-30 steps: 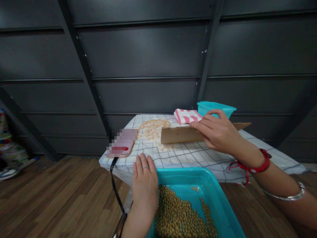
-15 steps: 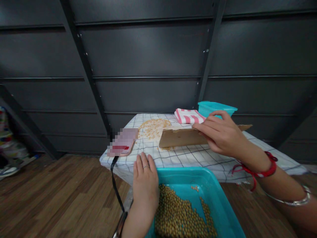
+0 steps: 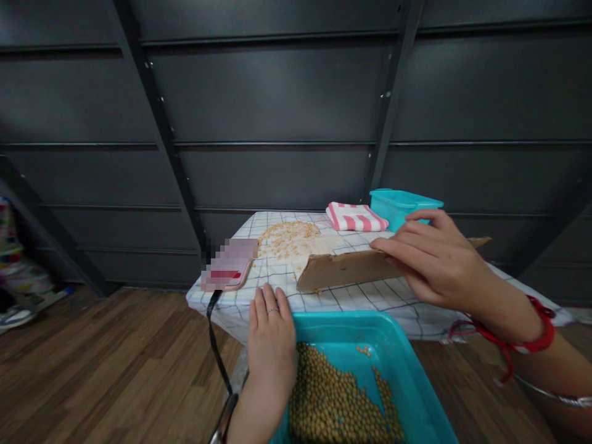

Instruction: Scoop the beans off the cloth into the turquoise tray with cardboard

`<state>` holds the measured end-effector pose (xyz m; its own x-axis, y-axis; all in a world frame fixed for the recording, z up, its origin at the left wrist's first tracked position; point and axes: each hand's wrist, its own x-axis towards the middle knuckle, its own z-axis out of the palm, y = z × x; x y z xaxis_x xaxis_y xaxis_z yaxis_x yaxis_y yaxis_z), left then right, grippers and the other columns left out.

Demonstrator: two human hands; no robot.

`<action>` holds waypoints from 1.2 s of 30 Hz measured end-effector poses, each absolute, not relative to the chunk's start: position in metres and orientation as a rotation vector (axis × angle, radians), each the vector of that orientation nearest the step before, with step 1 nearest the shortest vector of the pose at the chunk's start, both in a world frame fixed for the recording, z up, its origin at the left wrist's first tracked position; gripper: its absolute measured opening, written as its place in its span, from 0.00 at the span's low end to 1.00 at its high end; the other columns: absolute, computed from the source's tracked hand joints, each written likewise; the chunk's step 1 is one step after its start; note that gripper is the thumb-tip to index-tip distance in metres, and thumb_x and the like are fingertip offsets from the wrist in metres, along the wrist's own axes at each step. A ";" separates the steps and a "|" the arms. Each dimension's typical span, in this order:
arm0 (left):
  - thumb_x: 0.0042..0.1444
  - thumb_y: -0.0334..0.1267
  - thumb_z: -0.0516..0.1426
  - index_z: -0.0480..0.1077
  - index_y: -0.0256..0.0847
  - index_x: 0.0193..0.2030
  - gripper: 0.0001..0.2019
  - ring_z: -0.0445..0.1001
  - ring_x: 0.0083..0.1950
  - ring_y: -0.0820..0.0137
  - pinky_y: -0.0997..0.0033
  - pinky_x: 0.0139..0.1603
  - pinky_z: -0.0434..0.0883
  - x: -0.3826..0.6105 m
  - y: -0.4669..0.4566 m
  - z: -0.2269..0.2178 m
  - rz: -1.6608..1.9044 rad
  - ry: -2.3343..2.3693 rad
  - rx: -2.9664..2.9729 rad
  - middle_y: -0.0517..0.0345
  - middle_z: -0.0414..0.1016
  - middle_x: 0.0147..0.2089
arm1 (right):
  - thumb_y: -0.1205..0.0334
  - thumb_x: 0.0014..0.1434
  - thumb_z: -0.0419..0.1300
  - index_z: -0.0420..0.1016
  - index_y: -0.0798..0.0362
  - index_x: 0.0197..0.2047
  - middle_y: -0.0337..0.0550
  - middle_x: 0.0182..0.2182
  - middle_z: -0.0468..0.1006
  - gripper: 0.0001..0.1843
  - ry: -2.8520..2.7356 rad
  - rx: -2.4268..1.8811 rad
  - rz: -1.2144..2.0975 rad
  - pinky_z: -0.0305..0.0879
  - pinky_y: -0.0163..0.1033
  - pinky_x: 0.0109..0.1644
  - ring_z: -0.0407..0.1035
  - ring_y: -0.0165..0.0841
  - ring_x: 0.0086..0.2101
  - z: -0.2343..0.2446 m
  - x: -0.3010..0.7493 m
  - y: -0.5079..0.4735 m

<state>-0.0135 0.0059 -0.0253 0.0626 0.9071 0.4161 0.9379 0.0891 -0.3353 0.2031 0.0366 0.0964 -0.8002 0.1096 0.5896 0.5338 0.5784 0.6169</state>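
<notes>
Right fingers (image 3: pixel 407 248) gripping cardboard (image 3: pixel 345 271), left hand (image 3: pixel 272 345) palm-down

Folded towel (image 3: pixel 356 217) (striped), phone (image 3: pixel 230 265), dark wall (image 3: pixel 272 98)

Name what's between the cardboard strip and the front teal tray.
Head view: a stretch of checked tablecloth, with a few stray yellowish bits by the lower edge of the cardboard strip, before the front teal tray.
</notes>
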 end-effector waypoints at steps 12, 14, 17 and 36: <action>0.48 0.22 0.45 0.61 0.26 0.56 0.25 0.61 0.59 0.54 0.59 0.55 0.65 -0.014 0.006 -0.024 -0.079 -1.870 -1.848 0.34 0.61 0.58 | 0.76 0.46 0.49 0.67 0.58 0.38 0.45 0.28 0.74 0.15 -2.286 -0.542 -1.229 0.59 0.45 0.42 0.65 0.34 0.30 0.090 0.193 0.045; 0.48 0.22 0.45 0.61 0.26 0.56 0.25 0.60 0.59 0.54 0.59 0.55 0.64 -0.014 0.007 -0.023 -0.072 -1.875 -1.851 0.34 0.61 0.58 | 0.76 0.46 0.49 0.66 0.58 0.39 0.45 0.28 0.74 0.15 -2.293 -0.532 -1.200 0.60 0.45 0.42 0.66 0.34 0.30 0.090 0.194 0.042; 0.49 0.22 0.44 0.61 0.26 0.56 0.25 0.61 0.59 0.55 0.59 0.55 0.64 -0.014 0.005 -0.022 -0.074 -1.879 -1.852 0.35 0.61 0.58 | 0.77 0.46 0.49 0.66 0.58 0.39 0.45 0.27 0.74 0.15 -2.304 -0.517 -1.158 0.60 0.46 0.42 0.66 0.33 0.30 0.092 0.197 0.037; 0.50 0.21 0.41 0.60 0.24 0.56 0.25 0.60 0.60 0.54 0.54 0.56 0.63 -0.014 0.004 -0.026 -0.251 -1.888 -1.921 0.30 0.60 0.59 | 0.75 0.49 0.48 0.63 0.52 0.42 0.39 0.26 0.72 0.16 -2.343 -0.541 -1.096 0.60 0.46 0.43 0.64 0.32 0.28 0.097 0.209 0.019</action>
